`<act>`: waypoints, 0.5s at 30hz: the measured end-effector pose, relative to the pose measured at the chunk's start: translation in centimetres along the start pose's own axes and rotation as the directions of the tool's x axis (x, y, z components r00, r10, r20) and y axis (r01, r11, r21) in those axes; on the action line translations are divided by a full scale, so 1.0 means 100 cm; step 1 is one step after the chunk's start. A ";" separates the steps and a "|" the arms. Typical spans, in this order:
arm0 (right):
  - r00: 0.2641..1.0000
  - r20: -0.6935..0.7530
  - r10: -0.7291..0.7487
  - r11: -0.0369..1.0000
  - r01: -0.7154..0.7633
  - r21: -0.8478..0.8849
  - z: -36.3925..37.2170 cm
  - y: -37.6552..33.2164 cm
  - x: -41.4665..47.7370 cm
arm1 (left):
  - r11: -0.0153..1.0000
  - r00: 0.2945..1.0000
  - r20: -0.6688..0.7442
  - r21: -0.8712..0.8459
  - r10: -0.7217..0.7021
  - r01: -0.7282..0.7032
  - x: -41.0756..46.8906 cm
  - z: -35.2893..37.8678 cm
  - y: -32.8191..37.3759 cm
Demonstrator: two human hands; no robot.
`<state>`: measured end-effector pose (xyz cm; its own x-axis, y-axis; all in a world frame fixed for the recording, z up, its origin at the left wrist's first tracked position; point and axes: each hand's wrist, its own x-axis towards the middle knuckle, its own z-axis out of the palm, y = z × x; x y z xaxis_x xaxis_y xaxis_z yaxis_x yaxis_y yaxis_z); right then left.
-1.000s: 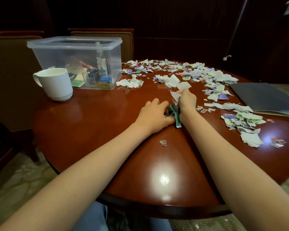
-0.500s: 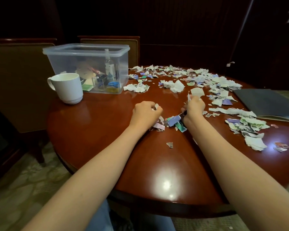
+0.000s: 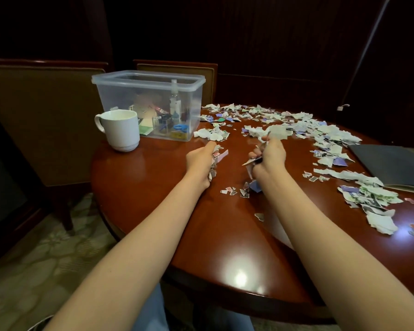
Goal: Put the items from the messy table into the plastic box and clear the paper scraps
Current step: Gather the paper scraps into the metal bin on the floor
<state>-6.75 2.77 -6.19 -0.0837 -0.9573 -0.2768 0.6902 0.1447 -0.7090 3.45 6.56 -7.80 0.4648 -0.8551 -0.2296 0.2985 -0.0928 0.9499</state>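
Observation:
My left hand is closed around a bunch of torn paper scraps above the middle of the round wooden table. Some scraps stick out of its fist. My right hand grips another bunch of scraps, with a white piece poking up above it. A few small scraps lie on the table below and between the hands. The clear plastic box stands open at the back left with a spray bottle and small items inside. Many more paper scraps cover the table's back and right.
A white mug stands just left of the box. A dark folder lies at the right edge of the table. Two chairs stand behind the table at the left. Patterned carpet lies below at the left.
Both hands have lifted off the table with handfuls of scraps and moved apart, away from me toward the back. Several small scraps have dropped onto the table beneath them.

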 end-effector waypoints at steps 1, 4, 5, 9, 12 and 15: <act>0.999 0.018 0.034 0.999 -0.034 0.027 0.004 0.004 -0.002 | 1.000 1.000 -0.008 -0.020 -0.005 0.005 0.000 -0.003 0.001; 0.994 0.076 0.081 0.996 -0.083 0.025 0.019 0.022 -0.005 | 0.999 1.000 -0.030 -0.039 0.007 -0.008 0.000 -0.014 0.004; 0.990 0.094 0.105 0.994 -0.107 0.015 0.024 0.027 -0.005 | 0.999 0.999 -0.036 -0.045 0.016 -0.017 0.000 -0.018 0.005; 0.971 0.170 0.170 0.985 -0.171 -0.010 0.045 0.051 -0.017 | 0.997 0.997 -0.073 -0.068 0.041 -0.046 -0.002 -0.043 0.010; 0.962 0.168 0.215 0.976 -0.208 -0.055 0.062 0.071 -0.027 | 0.996 0.991 -0.122 -0.071 0.051 -0.060 -0.004 -0.069 0.014; 0.942 0.199 0.271 0.962 -0.263 -0.069 0.081 0.094 -0.039 | 0.992 0.981 -0.188 -0.101 0.054 -0.074 -0.006 -0.097 0.021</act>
<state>5.85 5.87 -6.51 0.2516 -0.9121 -0.3237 0.6364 0.4079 -0.6546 11.91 11.84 -7.78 0.6288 -0.7475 -0.2141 0.3464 0.0228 0.9378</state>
